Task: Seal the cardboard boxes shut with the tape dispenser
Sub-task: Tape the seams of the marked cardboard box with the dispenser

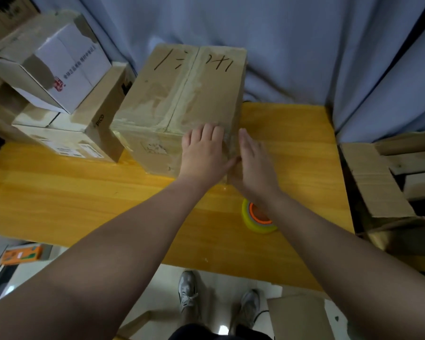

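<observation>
On yellow table (84, 192): large cardboard box (182, 94), top seam pointing away from body. Pressed flat at its near right corner: left hand (204, 153) on front face, right hand (253, 163) on side, fingers straight, gripping nothing. Just under right wrist, bodyward: tape dispenser (255, 219), lying flat, likelier a right-hand pickup.

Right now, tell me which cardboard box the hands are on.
The large brown box with black handwriting on top: left hand and right hand press its near right corner. The PICO box and white printed box, to its left, are untouched.
</observation>
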Action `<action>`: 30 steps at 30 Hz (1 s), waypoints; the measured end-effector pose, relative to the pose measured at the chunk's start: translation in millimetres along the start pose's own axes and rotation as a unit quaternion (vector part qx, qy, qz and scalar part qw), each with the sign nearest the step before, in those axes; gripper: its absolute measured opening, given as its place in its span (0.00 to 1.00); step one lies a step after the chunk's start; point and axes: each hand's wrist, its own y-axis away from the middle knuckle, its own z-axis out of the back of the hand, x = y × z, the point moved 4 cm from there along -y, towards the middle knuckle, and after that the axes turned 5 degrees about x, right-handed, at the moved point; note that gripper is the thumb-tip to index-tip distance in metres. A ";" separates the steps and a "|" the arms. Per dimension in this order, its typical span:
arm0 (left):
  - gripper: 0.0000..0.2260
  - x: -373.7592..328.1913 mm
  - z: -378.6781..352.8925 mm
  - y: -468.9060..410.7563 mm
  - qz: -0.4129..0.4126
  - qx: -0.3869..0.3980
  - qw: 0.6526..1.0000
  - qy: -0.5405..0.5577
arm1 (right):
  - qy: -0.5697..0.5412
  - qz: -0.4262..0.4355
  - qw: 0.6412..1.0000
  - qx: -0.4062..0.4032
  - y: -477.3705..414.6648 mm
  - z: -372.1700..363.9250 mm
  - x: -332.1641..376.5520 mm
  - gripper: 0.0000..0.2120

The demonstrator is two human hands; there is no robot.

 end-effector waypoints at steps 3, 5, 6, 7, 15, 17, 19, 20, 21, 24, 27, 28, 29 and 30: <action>0.28 -0.7 5.8 -2.7 -0.010 0.026 1.000 -0.015 | 0.073 -0.049 0.995 -0.037 -5.9 -10.2 0.8 0.31; 0.31 0.6 9.1 -3.4 -0.026 0.046 0.998 -0.029 | 0.086 -0.070 0.990 -0.087 -5.1 -9.1 -2.0 0.29; 0.32 2.0 11.0 -3.7 -0.033 0.054 0.997 -0.032 | 0.086 -0.068 0.988 -0.112 -2.9 -8.3 -2.9 0.28; 0.32 3.9 12.1 -3.8 -0.041 0.063 0.997 -0.031 | 0.092 -0.062 0.985 -0.135 -0.1 -8.4 -3.5 0.27; 0.31 47.8 25.0 -0.5 -0.166 0.129 0.976 -0.048 | 0.096 -0.100 0.979 -0.149 11.6 -18.0 -6.5 0.21; 0.29 66.4 29.3 -1.4 -0.156 0.126 0.979 -0.048 | 0.072 -0.113 0.978 -0.161 10.3 -23.6 -6.5 0.20; 0.28 81.4 29.7 -2.3 -0.149 0.134 0.978 -0.057 | 0.018 -0.138 0.976 -0.166 8.2 -30.3 -5.3 0.19; 0.28 87.1 28.6 -2.2 -0.152 0.141 0.976 -0.061 | -0.012 -0.149 0.975 -0.167 7.3 -34.3 -4.2 0.19; 0.28 91.5 26.8 -1.9 -0.157 0.146 0.975 -0.063 | -0.040 -0.157 0.973 -0.167 6.7 -38.3 -2.5 0.20; 0.29 98.0 21.3 0.5 -0.174 0.154 0.971 -0.063 | -0.090 -0.176 0.965 -0.171 6.1 -50.4 5.3 0.22; 0.29 99.7 16.3 0.9 -0.174 0.147 0.972 -0.052 | -0.117 -0.195 0.956 -0.184 4.4 -63.1 11.1 0.21; 0.29 99.8 15.2 0.7 -0.175 0.143 0.973 -0.049 | -0.127 -0.202 0.951 -0.195 3.8 -66.2 12.6 0.21; 0.29 99.8 14.3 0.8 -0.177 0.137 0.974 -0.047 | -0.137 -0.208 0.946 -0.209 3.4 -68.4 14.1 0.20; 0.28 100.0 13.7 1.2 -0.180 0.130 0.974 -0.045 | -0.148 -0.215 0.940 -0.218 3.3 -70.4 15.5 0.19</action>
